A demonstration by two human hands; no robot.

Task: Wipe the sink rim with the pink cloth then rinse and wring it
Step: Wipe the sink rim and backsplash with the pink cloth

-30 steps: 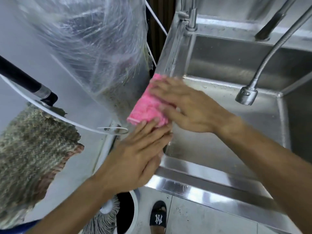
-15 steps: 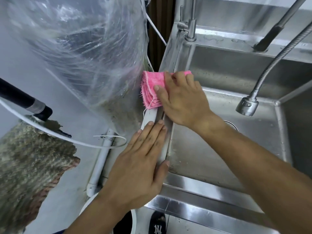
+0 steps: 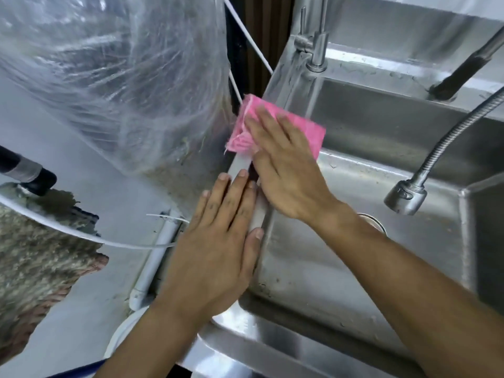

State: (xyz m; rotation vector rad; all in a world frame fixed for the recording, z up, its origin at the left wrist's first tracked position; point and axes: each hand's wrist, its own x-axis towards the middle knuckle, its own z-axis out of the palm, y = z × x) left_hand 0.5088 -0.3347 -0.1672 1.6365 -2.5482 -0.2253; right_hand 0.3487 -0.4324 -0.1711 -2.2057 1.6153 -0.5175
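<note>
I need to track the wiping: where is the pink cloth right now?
In the head view the pink cloth lies on the sink's left rim, pressed under the right hand, just beyond the left hand and near the small tap.

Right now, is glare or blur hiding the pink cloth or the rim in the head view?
Head view: pink cloth reads sharp under the right hand; bright glare streaks the near sink rim; the plastic sheet is smeared with reflections; wide-angle bending curves the edges.
</note>
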